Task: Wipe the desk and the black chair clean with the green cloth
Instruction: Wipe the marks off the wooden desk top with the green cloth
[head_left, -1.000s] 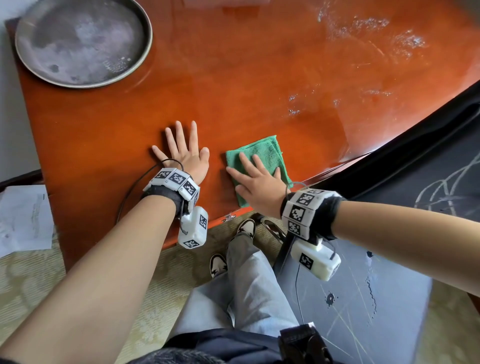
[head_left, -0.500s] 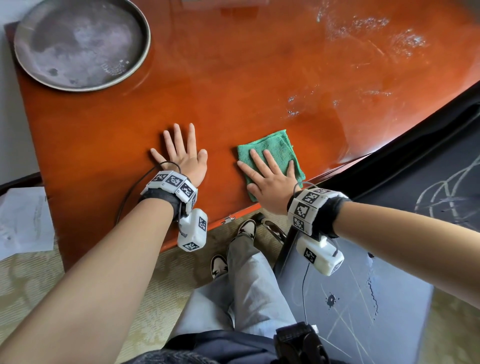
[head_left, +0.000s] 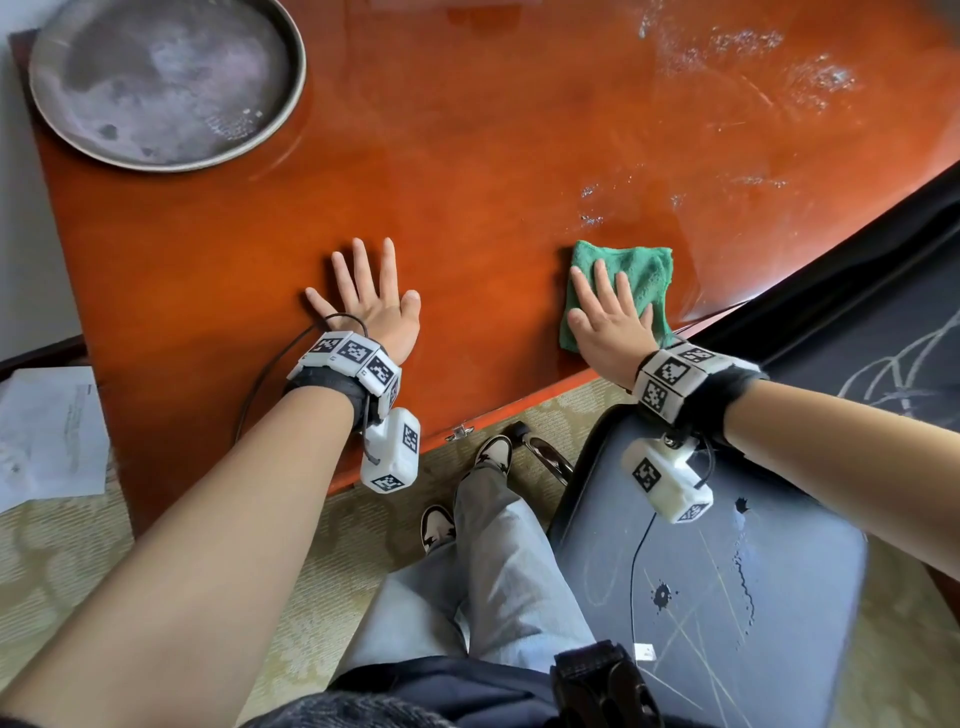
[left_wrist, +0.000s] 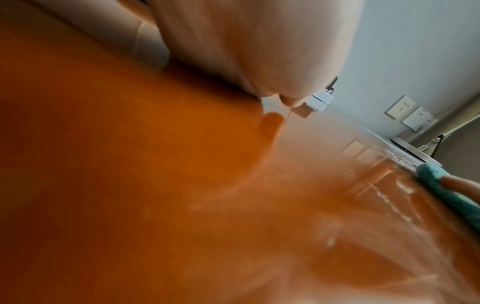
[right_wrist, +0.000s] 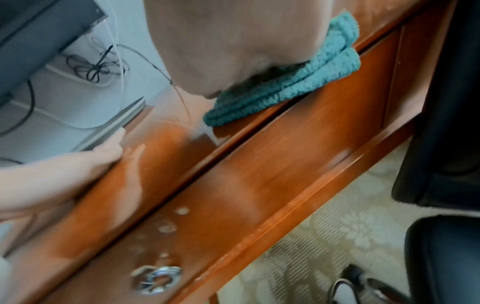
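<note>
The folded green cloth (head_left: 644, 283) lies on the glossy red-brown desk (head_left: 467, 171) close to its near edge. My right hand (head_left: 605, 312) presses flat on the cloth with straight fingers. In the right wrist view the cloth (right_wrist: 298, 82) sits under the palm at the desk's rim. My left hand (head_left: 369, 296) lies flat on the bare desk with fingers spread, well left of the cloth. The left wrist view shows the cloth (left_wrist: 446, 189) far right. The black chair (head_left: 727, 582) stands below right, its seat marked with scratches and spots.
A round metal tray (head_left: 166, 83) sits at the desk's far left corner. White smears (head_left: 779, 78) mark the far right of the desk. Paper (head_left: 47, 431) lies on the floor at left. My legs and shoes (head_left: 488, 457) are between desk and chair.
My right hand has slid the cloth to the right along the desk's near edge. The left hand has stayed flat in the same spot.
</note>
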